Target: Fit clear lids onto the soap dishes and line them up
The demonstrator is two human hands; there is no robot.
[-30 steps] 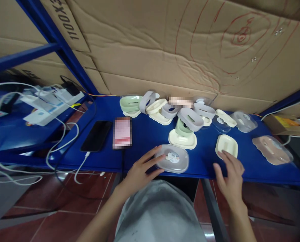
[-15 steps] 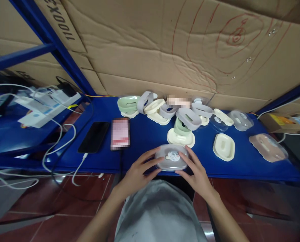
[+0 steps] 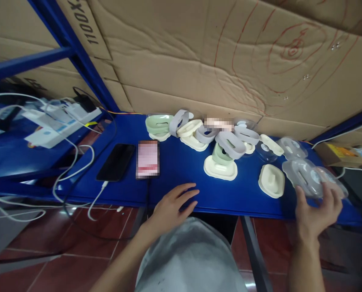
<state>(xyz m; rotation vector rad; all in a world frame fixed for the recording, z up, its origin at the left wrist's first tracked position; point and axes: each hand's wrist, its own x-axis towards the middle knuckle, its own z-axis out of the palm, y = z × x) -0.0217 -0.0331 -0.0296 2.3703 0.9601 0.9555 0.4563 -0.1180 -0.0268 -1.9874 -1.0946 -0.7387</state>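
Observation:
At the right end of the blue table, my right hand [image 3: 317, 213] grips the near edge of a grey soap box [image 3: 300, 172] with a clear lid. The box is tilted and overlaps a pink soap box [image 3: 335, 180], which is partly hidden. My left hand [image 3: 173, 205] is at the table's front edge, empty, with its fingers apart. A loose cream base [image 3: 271, 181] lies left of the grey soap box. Another cream base [image 3: 220, 172] lies ahead of my left hand, with a green part [image 3: 221, 155] and a grey tray [image 3: 231, 144] behind it.
Several grey, green and cream soap box parts [image 3: 159, 123] line the cardboard wall [image 3: 168, 77]. A black phone [image 3: 115, 162] and a lit phone [image 3: 147, 159] lie on the left. White cables hang from a power strip [image 3: 56, 123]. A small carton [image 3: 339, 152] stands far right.
The grey soap box, earlier between both hands at the front edge, has moved far right in my right hand, over the pink one. My left hand has let go and stayed near its place.

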